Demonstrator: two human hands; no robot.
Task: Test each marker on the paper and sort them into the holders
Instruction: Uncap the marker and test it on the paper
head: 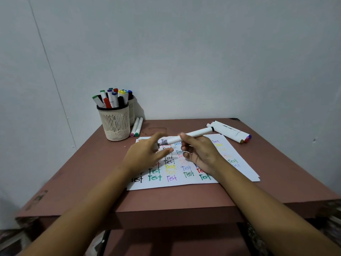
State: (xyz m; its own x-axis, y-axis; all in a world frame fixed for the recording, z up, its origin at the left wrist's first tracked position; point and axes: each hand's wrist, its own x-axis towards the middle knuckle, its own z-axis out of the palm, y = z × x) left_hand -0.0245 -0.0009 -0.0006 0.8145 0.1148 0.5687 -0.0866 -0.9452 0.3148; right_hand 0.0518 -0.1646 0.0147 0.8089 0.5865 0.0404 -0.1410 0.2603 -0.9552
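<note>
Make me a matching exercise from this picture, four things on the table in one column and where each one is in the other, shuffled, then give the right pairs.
Things:
1. front holder
2. two loose markers
3. marker pile
4. held marker

Places:
A. far right corner of the table
B. in the right hand, above the paper
C. far left, full of markers
D. lying just right of the holders

Pairs: 1-C, 2-D, 3-A, 4-B
</note>
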